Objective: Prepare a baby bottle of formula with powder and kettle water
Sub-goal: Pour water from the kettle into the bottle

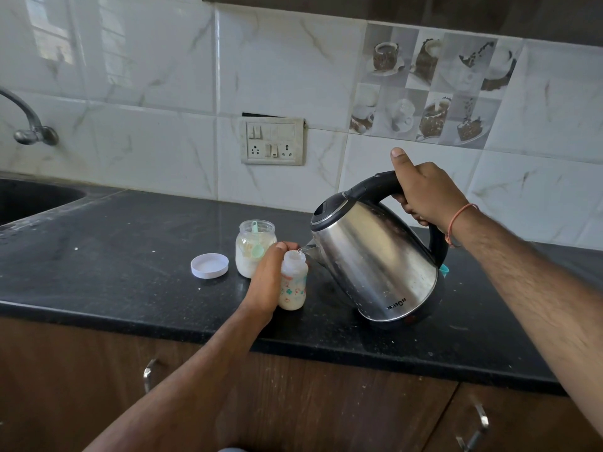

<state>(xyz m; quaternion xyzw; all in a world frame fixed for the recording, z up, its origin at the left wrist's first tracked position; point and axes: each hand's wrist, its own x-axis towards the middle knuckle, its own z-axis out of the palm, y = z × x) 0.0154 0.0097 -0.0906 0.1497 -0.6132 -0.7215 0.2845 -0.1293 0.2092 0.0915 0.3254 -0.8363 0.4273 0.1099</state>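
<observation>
Now the bottle (293,282) stands on the counter (130,272), already holding pale liquid. The left hand (269,282) wraps its fingers around it, probably to keep it from tipping. The right hand (424,190) clenches the handle of the kettle (375,259), tilted so its spout meets the bottle mouth. Just behind stands the open powder jar (253,249) with a scoop (256,243) inside, its lid (209,265) beside it.

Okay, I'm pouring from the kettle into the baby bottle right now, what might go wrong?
The bottle has a narrow mouth, so water from the tilted kettle could miss and splash. Your left hand grips the bottle right below the spout, so a spill might scald it. The bottle could also overfill.
</observation>
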